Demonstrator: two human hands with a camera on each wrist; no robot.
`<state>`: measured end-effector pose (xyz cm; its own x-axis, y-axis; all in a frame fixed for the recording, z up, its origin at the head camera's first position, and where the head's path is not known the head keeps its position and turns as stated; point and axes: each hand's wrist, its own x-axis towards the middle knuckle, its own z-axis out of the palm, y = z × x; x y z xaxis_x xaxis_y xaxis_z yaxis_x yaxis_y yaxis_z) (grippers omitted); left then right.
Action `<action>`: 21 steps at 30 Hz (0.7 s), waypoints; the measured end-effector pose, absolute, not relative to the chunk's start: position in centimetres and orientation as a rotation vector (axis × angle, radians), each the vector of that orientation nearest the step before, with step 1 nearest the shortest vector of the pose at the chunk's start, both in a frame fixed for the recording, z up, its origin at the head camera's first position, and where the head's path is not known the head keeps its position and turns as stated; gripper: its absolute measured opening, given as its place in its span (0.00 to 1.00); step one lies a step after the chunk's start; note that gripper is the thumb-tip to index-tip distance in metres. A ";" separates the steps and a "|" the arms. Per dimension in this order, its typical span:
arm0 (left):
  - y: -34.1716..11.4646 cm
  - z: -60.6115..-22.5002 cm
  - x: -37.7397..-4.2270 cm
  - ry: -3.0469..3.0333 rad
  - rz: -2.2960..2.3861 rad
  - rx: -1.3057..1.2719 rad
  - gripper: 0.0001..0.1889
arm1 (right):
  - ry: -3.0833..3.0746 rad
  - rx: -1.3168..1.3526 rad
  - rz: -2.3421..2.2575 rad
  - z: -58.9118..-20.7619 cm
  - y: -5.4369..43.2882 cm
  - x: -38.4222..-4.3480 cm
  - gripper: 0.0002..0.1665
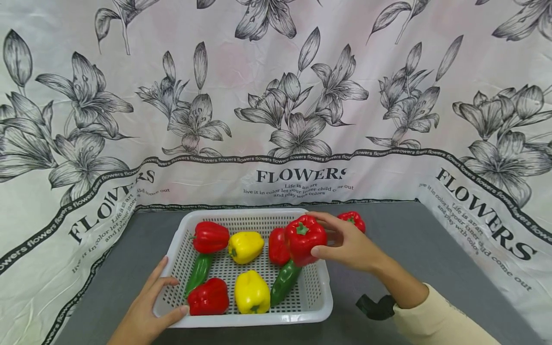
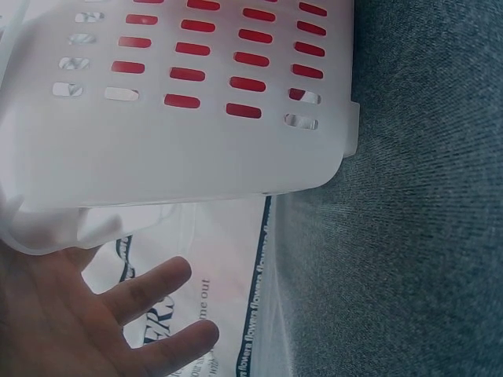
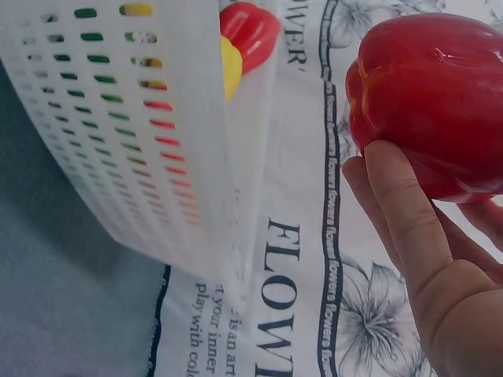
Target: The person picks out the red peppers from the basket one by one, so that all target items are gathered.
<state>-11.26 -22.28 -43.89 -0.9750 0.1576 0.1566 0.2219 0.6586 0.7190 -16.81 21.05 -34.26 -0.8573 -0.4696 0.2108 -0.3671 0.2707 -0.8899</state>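
Observation:
My right hand [image 1: 349, 244] holds a red bell pepper [image 1: 305, 239] between thumb and fingers, raised above the right side of a white perforated basket [image 1: 321, 306]. The right wrist view shows the fingers against the side of this glossy pepper [image 3: 436, 102]. At the basket's front left corner, my left hand [image 1: 144, 306] rests on the rim, fingers spread. Two of its fingers [image 2: 153, 290] extend clear of the basket wall in the left wrist view. Inside lie red bell peppers [image 1: 210, 237], yellow bell peppers [image 1: 252, 292] and long green peppers [image 1: 285, 283]; the held one partly hides another red pepper [image 1: 278, 247].
Another red bell pepper [image 1: 353, 220] lies on the grey tabletop [image 1: 388, 230] right of the basket, partly behind my right hand. A dark curved object [image 1: 375, 306] is beside the right wrist. Flower-printed cloth [image 1: 293, 182] hangs at the back and sides.

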 end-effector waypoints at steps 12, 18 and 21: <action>-22.2 -43.9 -11.3 -2.782 -1.233 -0.320 0.25 | 2.478 -0.770 -1.715 -33.6 23.9 -15.8 0.40; -22.2 -44.0 -11.4 -2.785 -1.244 -0.315 0.26 | 2.511 -0.769 -1.729 -33.3 24.9 -15.3 0.40; -22.2 -44.0 -11.4 -2.785 -1.257 -0.311 0.26 | 2.505 -0.785 -1.745 -33.2 25.3 -15.1 0.40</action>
<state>-11.37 -22.21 -43.99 -0.9771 0.1545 0.1462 0.2119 0.6450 0.7342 -15.07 25.34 -33.20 -0.8760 -0.3898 0.2841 -0.4015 0.2628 -0.8773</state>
